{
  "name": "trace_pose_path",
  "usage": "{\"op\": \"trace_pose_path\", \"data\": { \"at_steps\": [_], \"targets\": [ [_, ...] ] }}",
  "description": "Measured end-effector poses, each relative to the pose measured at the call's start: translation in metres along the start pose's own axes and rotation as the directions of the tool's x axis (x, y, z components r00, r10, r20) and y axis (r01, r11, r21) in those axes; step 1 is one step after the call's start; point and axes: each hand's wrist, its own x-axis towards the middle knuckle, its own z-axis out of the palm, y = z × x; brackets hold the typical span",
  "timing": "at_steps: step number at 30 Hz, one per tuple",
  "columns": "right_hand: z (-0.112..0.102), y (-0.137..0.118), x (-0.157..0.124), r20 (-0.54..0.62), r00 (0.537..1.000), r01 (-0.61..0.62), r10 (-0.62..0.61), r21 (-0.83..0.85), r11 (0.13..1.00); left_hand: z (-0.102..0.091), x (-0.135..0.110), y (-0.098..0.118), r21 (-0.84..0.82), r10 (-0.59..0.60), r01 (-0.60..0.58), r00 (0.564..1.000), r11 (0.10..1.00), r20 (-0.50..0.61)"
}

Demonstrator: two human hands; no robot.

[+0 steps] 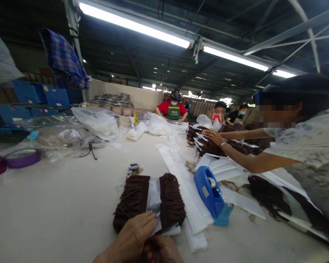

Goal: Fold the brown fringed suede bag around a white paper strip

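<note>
A dark brown fringed bag (pixel 133 199) lies on the table in front of me. A strip of white paper (pixel 154 193) runs over its middle, between the two fringed parts. My left hand (pixel 137 232) rests on the near end of the paper and the bag, fingers stretched out flat. Just beside it, at the bag's near edge, my right hand (pixel 164 250) is curled, and what its fingers hold is hidden. A blue tape dispenser (pixel 211 195) stands right of the bag. Behind the bag sits a small roll of tape (pixel 133 168).
Long white paper strips (pixel 178 175) lie right of the bag. A co-worker's hands (pixel 215 138) touch a stack of brown fringed items (pixel 208 146). At left are purple tape rolls (pixel 23 157) and clear plastic bags (pixel 63 137). Other people (pixel 173 107) work farther back.
</note>
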Motion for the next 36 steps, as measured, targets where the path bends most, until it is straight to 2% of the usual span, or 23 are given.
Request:
{"op": "trace_pose_path", "data": {
  "at_steps": [4, 7, 10, 14, 15, 16, 17, 18, 19, 20, 21, 22, 23, 24, 27, 29, 32, 36],
  "targets": [
    [0.002, -0.009, -0.009, -0.077, 0.986, -0.146, 0.145, -0.001, 0.989, -0.006, 0.001, 0.006, -0.003, -0.024, 0.024, 0.998, 1.0, 0.05],
    [-0.002, -0.019, -0.014, -0.041, 0.972, -0.232, 0.232, -0.013, 0.973, -0.013, 0.002, 0.008, -0.047, -0.063, 0.067, 0.993, 0.997, 0.095],
    [-0.012, -0.018, -0.016, 0.011, 0.97, -0.243, 0.245, -0.077, 0.967, -0.011, -0.001, 0.007, -0.032, -0.045, 0.047, 0.998, 0.998, 0.053],
    [-0.029, -0.003, -0.026, -0.007, 0.997, -0.074, 0.074, -0.239, 0.968, 0.003, -0.011, 0.009, 0.098, 0.026, -0.019, 0.998, 0.995, -0.063],
    [-0.033, -0.001, -0.031, -0.017, 1.0, 0.007, -0.012, -0.288, 0.958, 0.007, -0.013, 0.01, 0.128, 0.032, -0.022, 0.996, 0.992, -0.082],
    [-0.036, 0.0, -0.037, -0.023, 0.987, 0.139, -0.158, -0.362, 0.922, 0.009, -0.014, 0.011, 0.152, 0.038, -0.022, 0.994, 0.988, -0.101],
    [-0.039, -0.002, -0.042, -0.006, 0.935, 0.311, -0.353, -0.463, 0.83, 0.011, -0.015, 0.013, 0.169, 0.04, -0.02, 0.992, 0.985, -0.118],
    [-0.041, -0.005, -0.047, 0.06, 0.828, 0.487, -0.557, -0.571, 0.661, 0.012, -0.015, 0.014, 0.179, 0.039, -0.015, 0.99, 0.984, -0.133],
    [-0.042, -0.009, -0.05, 0.184, 0.677, 0.623, -0.713, -0.658, 0.422, 0.012, -0.016, 0.014, 0.183, 0.034, -0.007, 0.989, 0.983, -0.144],
    [-0.042, -0.013, -0.051, 0.333, 0.518, 0.697, -0.788, -0.698, 0.163, 0.013, -0.016, 0.015, 0.182, 0.026, 0.001, 0.988, 0.983, -0.15],
    [-0.042, -0.017, -0.05, 0.464, 0.398, 0.716, -0.792, -0.696, -0.048, 0.013, -0.016, 0.015, 0.175, 0.015, 0.011, 0.988, 0.985, -0.151],
    [-0.041, -0.02, -0.047, 0.548, 0.341, 0.713, -0.764, -0.68, -0.17, 0.013, -0.016, 0.015, 0.162, 0.001, 0.024, 0.988, 0.987, -0.152],
    [-0.04, -0.021, -0.043, 0.591, 0.315, 0.705, -0.743, -0.67, -0.234, 0.013, -0.017, 0.015, 0.141, -0.015, 0.036, 0.988, 0.989, -0.153],
    [-0.04, -0.021, -0.038, 0.598, 0.301, 0.694, -0.743, -0.672, -0.259, 0.013, -0.017, 0.015, 0.112, -0.028, 0.046, 0.987, 0.993, -0.158],
    [-0.042, -0.016, -0.027, 0.556, 0.299, 0.689, -0.775, -0.688, -0.228, 0.013, -0.017, 0.015, -0.003, -0.085, 0.086, 0.981, 0.996, -0.175],
    [-0.045, -0.012, -0.024, 0.569, 0.299, 0.708, -0.766, -0.67, -0.221, 0.012, -0.016, 0.015, -0.062, -0.132, 0.123, 0.976, 0.99, -0.174],
    [-0.047, -0.01, -0.027, 0.617, 0.265, 0.737, -0.741, -0.626, -0.257, 0.011, -0.017, 0.015, -0.081, -0.166, 0.155, 0.973, 0.985, -0.16],
    [-0.046, -0.005, -0.032, 0.655, 0.212, 0.731, -0.725, -0.599, -0.327, 0.012, -0.02, 0.013, -0.068, -0.138, 0.13, 0.98, 0.989, -0.144]
  ]
}}
